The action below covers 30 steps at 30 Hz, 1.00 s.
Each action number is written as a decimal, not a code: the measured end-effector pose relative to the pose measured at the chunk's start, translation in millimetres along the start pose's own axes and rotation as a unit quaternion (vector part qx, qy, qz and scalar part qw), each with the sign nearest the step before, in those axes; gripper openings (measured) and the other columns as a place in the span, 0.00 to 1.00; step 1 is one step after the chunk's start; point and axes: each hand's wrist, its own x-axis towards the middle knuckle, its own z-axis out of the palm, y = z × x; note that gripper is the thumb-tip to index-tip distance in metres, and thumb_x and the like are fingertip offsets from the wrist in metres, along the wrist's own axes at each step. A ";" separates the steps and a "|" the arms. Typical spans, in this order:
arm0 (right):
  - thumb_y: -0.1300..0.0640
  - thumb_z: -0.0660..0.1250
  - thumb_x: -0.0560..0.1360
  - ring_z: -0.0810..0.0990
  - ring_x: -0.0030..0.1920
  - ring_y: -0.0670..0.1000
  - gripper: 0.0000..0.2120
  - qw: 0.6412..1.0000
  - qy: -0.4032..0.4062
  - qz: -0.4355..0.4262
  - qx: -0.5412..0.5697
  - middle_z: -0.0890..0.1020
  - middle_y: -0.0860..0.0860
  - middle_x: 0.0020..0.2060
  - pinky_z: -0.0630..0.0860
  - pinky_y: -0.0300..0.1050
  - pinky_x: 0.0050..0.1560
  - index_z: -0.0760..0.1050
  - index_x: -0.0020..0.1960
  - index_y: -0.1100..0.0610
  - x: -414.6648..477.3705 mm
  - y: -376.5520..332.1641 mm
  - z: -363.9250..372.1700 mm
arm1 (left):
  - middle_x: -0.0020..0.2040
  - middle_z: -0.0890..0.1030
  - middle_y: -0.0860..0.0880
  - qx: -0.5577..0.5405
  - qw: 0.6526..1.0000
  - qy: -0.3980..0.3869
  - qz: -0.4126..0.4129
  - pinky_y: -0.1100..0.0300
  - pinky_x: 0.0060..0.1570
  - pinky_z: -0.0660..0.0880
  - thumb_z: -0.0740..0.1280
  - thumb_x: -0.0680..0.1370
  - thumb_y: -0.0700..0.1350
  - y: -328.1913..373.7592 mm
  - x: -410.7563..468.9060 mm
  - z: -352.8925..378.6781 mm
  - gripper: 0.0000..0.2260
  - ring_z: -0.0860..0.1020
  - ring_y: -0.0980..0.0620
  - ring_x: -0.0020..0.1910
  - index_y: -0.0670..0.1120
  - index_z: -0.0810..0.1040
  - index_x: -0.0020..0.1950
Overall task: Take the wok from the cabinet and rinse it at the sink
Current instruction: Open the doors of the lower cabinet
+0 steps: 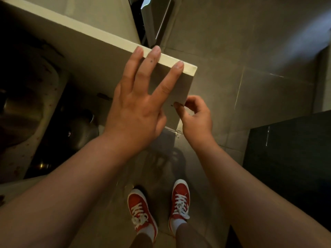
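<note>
The grey cabinet door (100, 56) with a cream edge stands swung open in front of me. My left hand (136, 104) lies flat on its face, fingers spread, with the fingertips reaching the top edge. My right hand (195, 115) pinches the door's outer edge near the lower corner, thumb on the face and fingers curled behind. Inside the dark cabinet on the left sit a large rounded steel vessel (21, 113) and a domed metal piece with a knob (80, 127). I cannot tell which of them is the wok.
A stained pale shelf lip (48, 108) runs along the cabinet's opening. An appliance with a long metal handle (161, 20) stands beyond the door. A dark unit (290, 149) fills the right side. My red shoes (141, 210) stand on the grey tiled floor (250, 51).
</note>
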 end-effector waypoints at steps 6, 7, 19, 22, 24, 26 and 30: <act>0.55 0.74 0.72 0.83 0.51 0.49 0.09 1.000 0.016 -0.025 -0.004 0.84 0.48 0.44 0.79 0.56 0.57 0.75 0.43 0.44 33.3 -2.4 -3.3 | 0.79 0.55 0.36 0.021 1.000 0.000 -0.021 0.40 0.68 0.64 0.65 0.75 0.48 4.7 28.5 9.0 0.37 0.50 0.35 0.77 0.51 0.51 0.80; 0.56 0.73 0.73 0.83 0.51 0.49 0.09 0.999 0.019 -0.029 -0.003 0.84 0.47 0.44 0.79 0.56 0.57 0.75 0.43 0.44 38.5 -3.9 -3.5 | 0.79 0.55 0.36 0.025 0.999 0.002 -0.023 0.41 0.67 0.64 0.65 0.75 0.48 5.1 33.2 10.1 0.37 0.50 0.35 0.77 0.51 0.51 0.80; 0.60 0.70 0.73 0.83 0.51 0.54 0.09 0.999 0.010 -0.030 0.008 0.84 0.49 0.43 0.78 0.60 0.57 0.76 0.44 0.45 87.4 -25.2 -3.1 | 0.80 0.54 0.40 0.036 0.997 0.000 -0.070 0.42 0.64 0.68 0.66 0.74 0.50 10.1 81.5 14.5 0.39 0.51 0.37 0.78 0.54 0.50 0.80; 0.60 0.69 0.74 0.83 0.49 0.50 0.08 1.000 0.008 -0.028 -0.007 0.83 0.46 0.42 0.79 0.58 0.57 0.77 0.45 0.46 91.2 -27.5 -3.4 | 0.80 0.53 0.41 0.030 0.997 -0.001 -0.071 0.44 0.65 0.68 0.65 0.75 0.50 10.0 85.9 15.8 0.38 0.50 0.37 0.78 0.54 0.48 0.80; 0.61 0.69 0.75 0.84 0.50 0.49 0.06 1.000 0.004 -0.020 -0.011 0.84 0.47 0.44 0.79 0.55 0.57 0.78 0.48 0.50 91.4 -29.2 -2.8 | 0.81 0.52 0.41 0.019 0.998 0.000 -0.065 0.44 0.66 0.67 0.65 0.75 0.50 7.4 86.1 14.9 0.38 0.50 0.37 0.78 0.54 0.49 0.80; 0.62 0.69 0.75 0.84 0.50 0.48 0.06 1.000 0.010 -0.005 0.000 0.85 0.49 0.46 0.80 0.51 0.57 0.78 0.51 0.54 88.7 -30.3 -1.5 | 0.80 0.53 0.41 -0.004 0.999 0.008 -0.051 0.45 0.67 0.66 0.65 0.75 0.49 2.9 80.1 13.1 0.36 0.50 0.38 0.78 0.52 0.54 0.80; 0.59 0.69 0.76 0.82 0.55 0.50 0.13 0.997 0.037 0.073 -0.011 0.83 0.52 0.54 0.79 0.51 0.60 0.76 0.60 0.58 66.4 -22.2 8.0 | 0.77 0.63 0.40 -0.127 0.989 0.012 -0.073 0.50 0.65 0.67 0.67 0.75 0.47 -12.1 38.9 10.1 0.30 0.62 0.40 0.74 0.47 0.65 0.76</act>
